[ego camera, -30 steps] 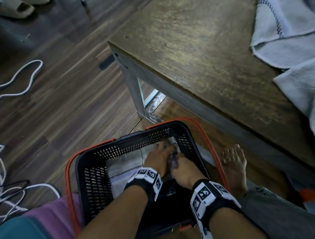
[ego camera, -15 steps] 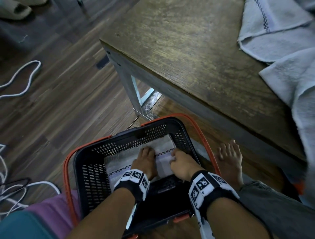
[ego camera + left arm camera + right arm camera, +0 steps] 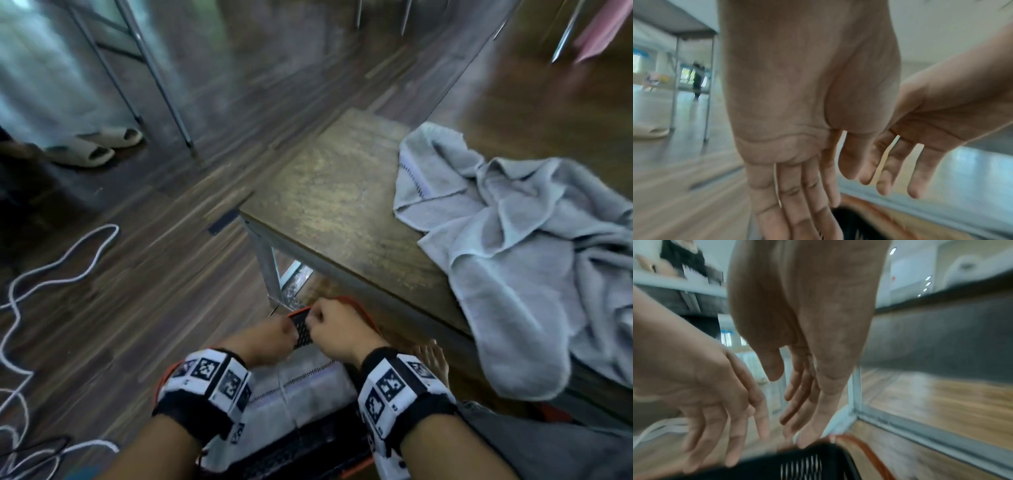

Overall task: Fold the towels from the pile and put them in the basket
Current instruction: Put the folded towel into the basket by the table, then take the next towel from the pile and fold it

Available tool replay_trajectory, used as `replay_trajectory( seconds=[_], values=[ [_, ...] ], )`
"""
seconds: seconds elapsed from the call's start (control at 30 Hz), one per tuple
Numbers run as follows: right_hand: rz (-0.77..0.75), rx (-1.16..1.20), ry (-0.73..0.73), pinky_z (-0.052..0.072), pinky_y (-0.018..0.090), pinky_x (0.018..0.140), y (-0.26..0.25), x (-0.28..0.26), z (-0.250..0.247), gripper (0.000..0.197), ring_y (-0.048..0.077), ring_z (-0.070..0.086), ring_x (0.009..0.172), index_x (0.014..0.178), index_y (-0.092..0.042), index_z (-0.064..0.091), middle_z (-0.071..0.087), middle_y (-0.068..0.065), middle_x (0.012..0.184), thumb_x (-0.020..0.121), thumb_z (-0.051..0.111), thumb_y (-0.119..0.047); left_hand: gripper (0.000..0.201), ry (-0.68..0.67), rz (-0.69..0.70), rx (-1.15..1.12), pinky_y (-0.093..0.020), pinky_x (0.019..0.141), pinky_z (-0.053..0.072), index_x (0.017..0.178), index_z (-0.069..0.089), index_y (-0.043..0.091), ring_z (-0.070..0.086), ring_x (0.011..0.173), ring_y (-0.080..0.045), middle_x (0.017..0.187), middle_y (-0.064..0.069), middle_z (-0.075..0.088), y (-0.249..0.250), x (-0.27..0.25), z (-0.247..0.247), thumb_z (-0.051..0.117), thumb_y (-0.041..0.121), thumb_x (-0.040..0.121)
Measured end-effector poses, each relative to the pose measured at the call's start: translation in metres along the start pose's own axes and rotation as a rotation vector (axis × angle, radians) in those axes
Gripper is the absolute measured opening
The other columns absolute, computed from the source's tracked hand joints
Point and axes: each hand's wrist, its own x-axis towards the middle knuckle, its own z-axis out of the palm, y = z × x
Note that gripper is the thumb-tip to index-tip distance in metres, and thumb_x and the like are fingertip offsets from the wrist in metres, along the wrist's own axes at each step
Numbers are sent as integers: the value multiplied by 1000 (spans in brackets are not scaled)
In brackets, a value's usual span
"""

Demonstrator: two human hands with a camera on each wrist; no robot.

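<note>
A folded grey towel (image 3: 301, 387) with a dark stitched stripe lies in the black mesh basket (image 3: 301, 329), which has orange handles (image 3: 869, 454). My left hand (image 3: 270, 339) and right hand (image 3: 334, 327) hover side by side over the basket's far rim. Both wrist views show straight, relaxed fingers holding nothing: left hand (image 3: 803, 211), right hand (image 3: 797, 410). The pile of loose grey towels (image 3: 513, 257) lies on the wooden table (image 3: 342, 205) to the right, partly hanging over its front edge.
The basket stands on the wooden floor against the table's metal leg (image 3: 270, 274). My bare foot (image 3: 431, 359) is right of the basket. White cables (image 3: 61, 267) trail across the floor at left. A pair of slippers (image 3: 92, 147) and thin metal legs (image 3: 161, 85) are farther back.
Both hands have lifted off the folded towel and risen to the basket's far rim. The head view has tilted up, bringing the towel pile and more of the room into sight.
</note>
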Motion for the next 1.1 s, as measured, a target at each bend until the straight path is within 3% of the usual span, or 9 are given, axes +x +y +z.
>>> replay_trajectory(
  seconds=[0.1, 0.27, 0.43, 0.6, 0.7, 0.8, 0.87, 0.93, 1.1],
  values=[
    [-85, 59, 101, 46, 35, 73, -37, -41, -48, 24, 32, 67, 94, 104, -7, 64, 68, 16, 105, 98, 48, -24, 25, 104, 86, -17, -36, 72, 55, 109, 67, 11, 68, 84, -29, 97, -9, 71, 50, -36, -48, 46, 20, 98],
    [-228, 69, 336, 60, 40, 75, -62, -133, -161, 19, 28, 72, 83, 90, -12, 63, 74, 17, 101, 100, 50, -20, 28, 407, 349, -32, -30, 59, 44, 71, 60, 12, 54, 62, -20, 66, -2, 59, 159, -77, -93, 49, 18, 96],
    [-244, 123, 657, 50, 28, 53, -2, -228, -259, 19, 16, 71, 62, 88, -10, 69, 77, 7, 80, 95, 55, -21, 24, 503, 672, 12, -41, 64, 51, 83, 65, -6, 56, 66, -22, 81, -23, 68, 293, -98, -96, 53, 13, 92],
    [15, 129, 863, 51, 31, 56, 130, -288, -291, 21, 17, 68, 62, 85, -8, 69, 77, 5, 78, 97, 57, -20, 29, 325, 833, 301, -34, 70, 55, 86, 72, 8, 65, 72, -26, 84, -7, 72, 421, -93, -57, 54, 30, 93],
    [185, 91, 892, 55, 38, 62, 204, -303, -277, 23, 24, 68, 67, 80, -9, 70, 75, 10, 79, 94, 60, -24, 27, 147, 802, 494, -33, 63, 38, 74, 58, 12, 43, 66, -24, 75, -8, 53, 469, -70, -1, 54, 28, 95],
    [305, 83, 883, 53, 41, 75, 258, -299, -255, 12, 26, 65, 82, 86, -17, 66, 71, 5, 88, 89, 66, -29, 30, 37, 768, 608, -28, 61, 34, 68, 47, 13, 39, 65, -22, 71, -7, 48, 484, -39, 61, 57, 22, 95],
    [349, 59, 860, 46, 34, 76, 281, -290, -242, 20, 21, 61, 93, 103, -21, 60, 65, -3, 102, 89, 68, -32, 17, 44, 749, 637, -29, 76, 42, 93, 53, 16, 49, 85, -21, 99, -8, 58, 477, -19, 93, 64, 30, 91],
    [342, 19, 823, 37, 28, 78, 295, -280, -235, 34, 16, 54, 101, 115, -20, 55, 56, -6, 110, 89, 70, -34, 32, 64, 746, 602, -36, 83, 47, 104, 54, 14, 57, 98, -26, 112, -10, 59, 470, 0, 114, 68, 34, 84],
    [328, 13, 747, 37, 22, 66, 303, -264, -247, 67, 17, 49, 98, 124, -24, 39, 52, -1, 111, 76, 80, -48, 19, 79, 854, 625, -36, 67, 49, 80, 56, 10, 63, 81, -29, 85, -10, 64, 474, 22, 118, 60, 28, 84]
  ],
)
